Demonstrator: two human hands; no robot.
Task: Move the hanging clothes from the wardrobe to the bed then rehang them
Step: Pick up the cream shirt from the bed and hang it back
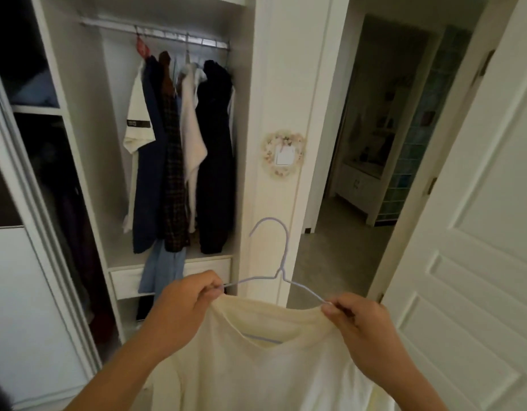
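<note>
Both hands (182, 304) (360, 327) pinch hanger (281, 271); shirt (265, 366)

The left stretch of the wardrobe rail (108, 25) is bare, leaving open room beside the packed hanging clothes (182, 149) that fill its right half, while the white post (274, 99) stands between my hands and the doorway (375, 129).

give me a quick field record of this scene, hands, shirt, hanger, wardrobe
left hand: pinches hanger's left arm at the collar
right hand: pinches hanger's right arm at the collar
hanger: pale blue wire, hook up, in no contact with the rail
shirt: cream, on the hanger
rail: in the wardrobe, several garments hanging
door: white, open at right
</note>
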